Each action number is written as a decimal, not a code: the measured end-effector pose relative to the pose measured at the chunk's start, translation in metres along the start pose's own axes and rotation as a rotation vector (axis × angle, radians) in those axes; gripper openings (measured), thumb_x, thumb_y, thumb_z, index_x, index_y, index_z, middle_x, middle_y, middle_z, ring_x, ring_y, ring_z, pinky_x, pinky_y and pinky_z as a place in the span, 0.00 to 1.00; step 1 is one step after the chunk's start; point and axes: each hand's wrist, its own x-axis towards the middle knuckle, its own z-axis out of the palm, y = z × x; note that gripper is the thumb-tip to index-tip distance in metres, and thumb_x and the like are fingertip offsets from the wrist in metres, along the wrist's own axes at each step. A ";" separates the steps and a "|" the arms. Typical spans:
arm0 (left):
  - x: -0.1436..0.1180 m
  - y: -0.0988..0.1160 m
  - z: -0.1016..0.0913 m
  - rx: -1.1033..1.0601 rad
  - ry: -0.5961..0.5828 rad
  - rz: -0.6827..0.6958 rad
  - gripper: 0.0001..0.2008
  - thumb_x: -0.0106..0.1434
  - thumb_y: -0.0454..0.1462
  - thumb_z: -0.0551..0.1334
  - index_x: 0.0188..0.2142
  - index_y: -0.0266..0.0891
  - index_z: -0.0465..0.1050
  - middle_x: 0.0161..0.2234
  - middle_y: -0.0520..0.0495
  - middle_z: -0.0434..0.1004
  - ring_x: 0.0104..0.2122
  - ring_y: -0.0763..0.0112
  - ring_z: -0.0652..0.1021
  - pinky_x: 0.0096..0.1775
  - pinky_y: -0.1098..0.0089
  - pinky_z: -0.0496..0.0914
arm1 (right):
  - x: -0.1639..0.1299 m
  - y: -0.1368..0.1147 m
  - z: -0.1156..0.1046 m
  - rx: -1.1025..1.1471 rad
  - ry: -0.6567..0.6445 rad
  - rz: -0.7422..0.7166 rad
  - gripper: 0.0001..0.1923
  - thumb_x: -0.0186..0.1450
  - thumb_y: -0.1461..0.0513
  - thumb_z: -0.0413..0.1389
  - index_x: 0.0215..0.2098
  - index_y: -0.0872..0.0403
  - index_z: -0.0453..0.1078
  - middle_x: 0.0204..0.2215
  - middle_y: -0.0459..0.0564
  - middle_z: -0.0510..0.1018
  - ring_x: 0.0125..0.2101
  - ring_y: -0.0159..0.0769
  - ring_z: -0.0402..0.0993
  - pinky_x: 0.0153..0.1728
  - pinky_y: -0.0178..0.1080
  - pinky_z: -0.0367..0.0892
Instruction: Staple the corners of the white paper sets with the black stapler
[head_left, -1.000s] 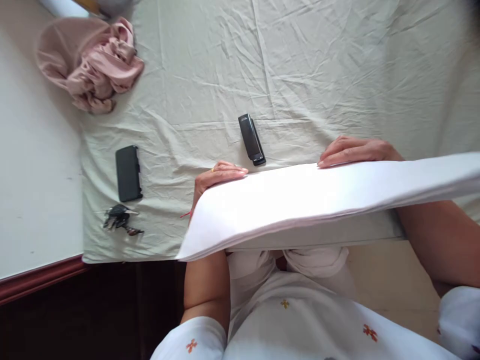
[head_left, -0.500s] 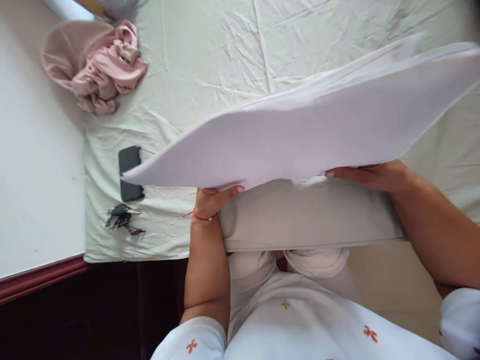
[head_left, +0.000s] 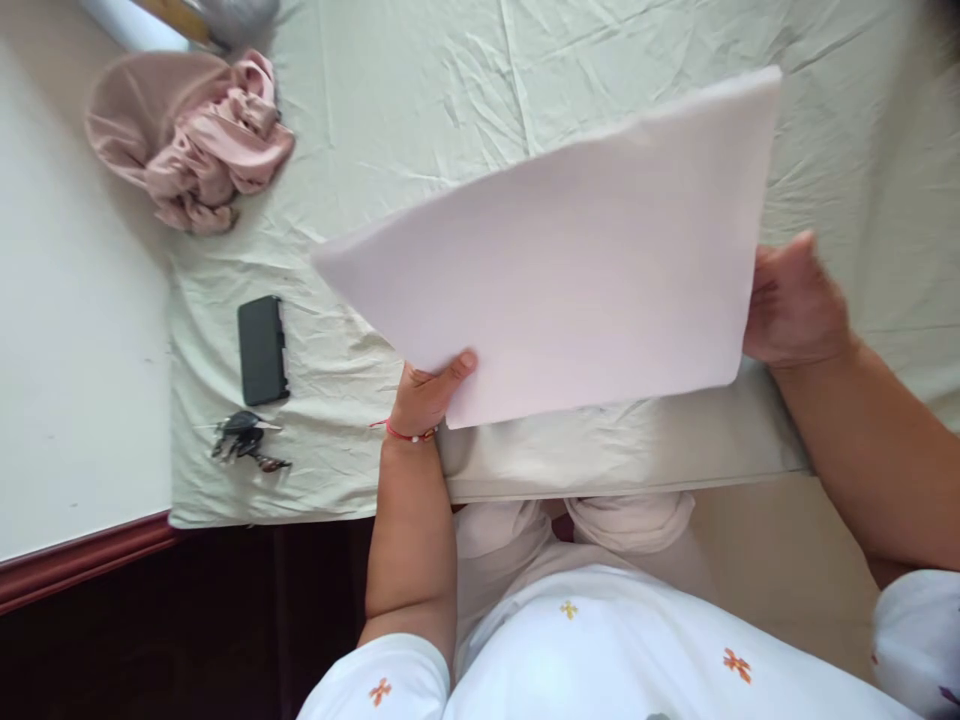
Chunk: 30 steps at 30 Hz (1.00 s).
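Where a pale wall (head_left: pixel 67 300) stands at the far left, pink fabric (head_left: pixel 225 145) lies bunched beside it on a creased, light green cloth (head_left: pixel 337 465). Nearer the front edge come a bunch of keys (head_left: pixel 241 432) and, just beyond it, a dark, flat, oblong case (head_left: pixel 261 352) (perhaps a phone in its cover). Next is the left hand (head_left: pixel 424 395), a red bracelet (head_left: pixel 411 436) at its wrist; it has hold of the white paper (head_left: pixel 585 270) near the lower left corner, thumb pressed on the upper face and the other fingers mostly hidden beneath. The paper spreads across the middle, held slanted, its far right corner reaching well out over the cloth and its near edge close to the person's side; whether that edge touches the cloth, I cannot tell. Along the right edge is the right hand (head_left: pixel 799 305), slightly blurred, its thumb raised clear and its fingers partly bent; whether they have hold of the paper cannot be made out.
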 end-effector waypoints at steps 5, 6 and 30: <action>-0.008 0.017 -0.005 -0.014 -0.373 -0.148 0.21 0.52 0.49 0.81 0.40 0.39 0.87 0.36 0.40 0.89 0.39 0.51 0.88 0.40 0.57 0.86 | -0.001 -0.014 -0.013 0.310 -0.168 0.282 0.52 0.60 0.25 0.46 0.55 0.61 0.71 0.47 0.59 0.78 0.41 0.29 0.80 0.42 0.34 0.76; -0.008 0.021 -0.005 -0.007 -0.476 -0.183 0.20 0.54 0.49 0.80 0.41 0.39 0.87 0.36 0.39 0.89 0.38 0.51 0.88 0.38 0.58 0.86 | -0.003 -0.014 -0.014 0.305 -0.259 0.331 0.53 0.62 0.25 0.45 0.58 0.61 0.70 0.49 0.61 0.77 0.41 0.32 0.81 0.43 0.37 0.77; 0.018 0.055 0.048 0.287 -1.084 -0.425 0.19 0.67 0.50 0.69 0.38 0.35 0.83 0.34 0.43 0.86 0.30 0.64 0.82 0.29 0.72 0.76 | -0.012 -0.020 0.026 -0.318 -0.466 0.324 0.32 0.66 0.42 0.57 0.43 0.64 0.77 0.30 0.47 0.75 0.26 0.10 0.66 0.27 0.16 0.58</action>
